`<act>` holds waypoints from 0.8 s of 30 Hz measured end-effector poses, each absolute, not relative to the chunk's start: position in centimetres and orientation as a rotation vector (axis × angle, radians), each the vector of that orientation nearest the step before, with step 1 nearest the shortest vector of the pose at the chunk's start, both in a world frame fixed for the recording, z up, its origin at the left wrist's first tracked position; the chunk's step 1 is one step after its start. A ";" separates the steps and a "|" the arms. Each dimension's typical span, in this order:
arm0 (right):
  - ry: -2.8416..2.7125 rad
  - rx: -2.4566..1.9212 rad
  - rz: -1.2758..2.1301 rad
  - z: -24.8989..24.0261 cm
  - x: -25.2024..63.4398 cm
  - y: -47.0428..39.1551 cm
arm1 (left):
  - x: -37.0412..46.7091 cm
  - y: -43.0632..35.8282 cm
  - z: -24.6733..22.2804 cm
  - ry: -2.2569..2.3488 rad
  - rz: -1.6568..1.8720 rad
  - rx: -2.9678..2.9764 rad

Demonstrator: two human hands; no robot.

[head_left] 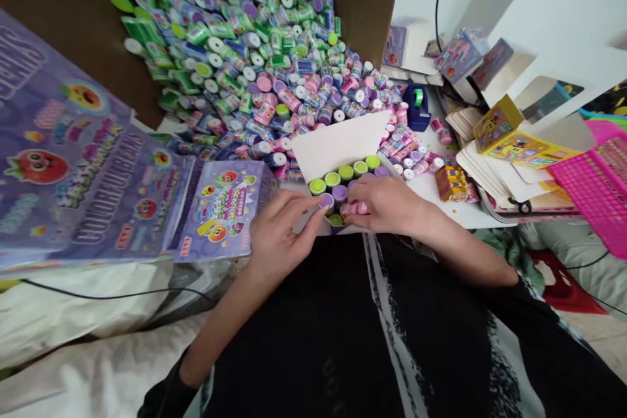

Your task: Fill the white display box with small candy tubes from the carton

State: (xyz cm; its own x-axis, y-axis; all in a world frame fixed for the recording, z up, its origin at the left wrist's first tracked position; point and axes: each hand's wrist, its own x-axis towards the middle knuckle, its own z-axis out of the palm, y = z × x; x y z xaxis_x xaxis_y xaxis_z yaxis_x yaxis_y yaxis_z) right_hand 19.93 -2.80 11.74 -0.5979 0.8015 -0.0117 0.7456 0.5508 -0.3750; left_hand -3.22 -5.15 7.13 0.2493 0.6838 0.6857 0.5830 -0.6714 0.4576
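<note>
An open small carton [337, 137] stands in front of me with its white flap raised. Rows of small candy jars with lime-green lids [345, 173] and purple lids [339, 193] stand upright in it. My right hand [386, 202] is curled over the near part of the carton, its fingers closed on a pink jar [356, 208]. At the carton's left side is my left hand [284, 225], thumb and fingers apart, the tips touching near a purple-lidded jar. The right hand hides part of the rows.
A big brown cardboard box [365, 3] spills a heap of small jars [235, 52] onto the table. Purple printed cartons [220, 209] stand at left. A blue tape dispenser [417, 108], flattened cards, a yellow box [499, 124] and a pink basket [597, 189] lie right.
</note>
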 end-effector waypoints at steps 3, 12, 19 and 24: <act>-2.603 -1.505 0.628 11.8 18.4 -2.5 | -3.4 -5.3 6.4 1.153 1.292 2.407; -1.866 -1.437 1.023 10.9 21.6 -2.1 | -3.1 -5.4 5.7 1.026 1.077 2.731; -2.018 -1.109 0.762 9.4 22.6 -4.3 | -1.3 -6.5 4.7 1.090 1.097 2.679; -2.052 -0.888 0.250 1.7 23.1 -2.5 | -1.3 -3.6 1.0 1.052 0.978 2.714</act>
